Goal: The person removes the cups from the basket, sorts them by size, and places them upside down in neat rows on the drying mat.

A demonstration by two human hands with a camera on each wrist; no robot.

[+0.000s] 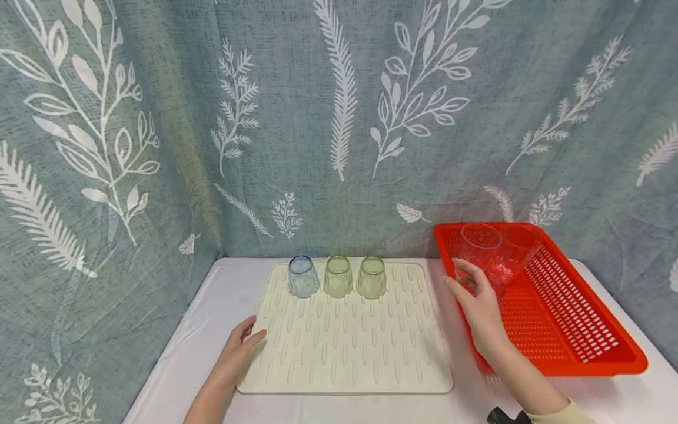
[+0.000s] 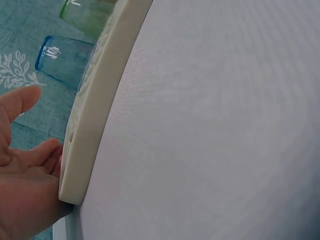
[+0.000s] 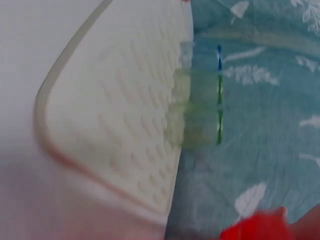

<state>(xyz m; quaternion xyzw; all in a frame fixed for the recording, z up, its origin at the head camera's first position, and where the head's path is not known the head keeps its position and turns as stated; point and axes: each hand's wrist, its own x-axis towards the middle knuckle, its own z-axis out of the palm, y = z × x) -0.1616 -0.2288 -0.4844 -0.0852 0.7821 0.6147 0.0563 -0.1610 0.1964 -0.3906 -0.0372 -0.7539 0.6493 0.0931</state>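
My left hand [image 1: 238,347] is at the left edge of a cream drying mat [image 1: 344,353], fingers and thumb apart, holding nothing. Along the mat's back edge a blue glass [image 1: 303,278] and two green glasses, one in the middle [image 1: 338,277] and one on the right [image 1: 372,278], stand in a row. Over the left rim of a red plastic basket [image 1: 545,330] hovers my right hand [image 1: 479,300], thumb and fingers spread apart. Just beyond its fingers, clear glasses [image 1: 482,238] sit in the basket's back left part, partly hidden by the hand.
A patterned green-grey curtain [image 1: 296,118] hangs right behind the white table [image 1: 185,330]. The basket's raised rim stands to the right of the mat. A black object [image 1: 505,417] shows by the right sleeve.
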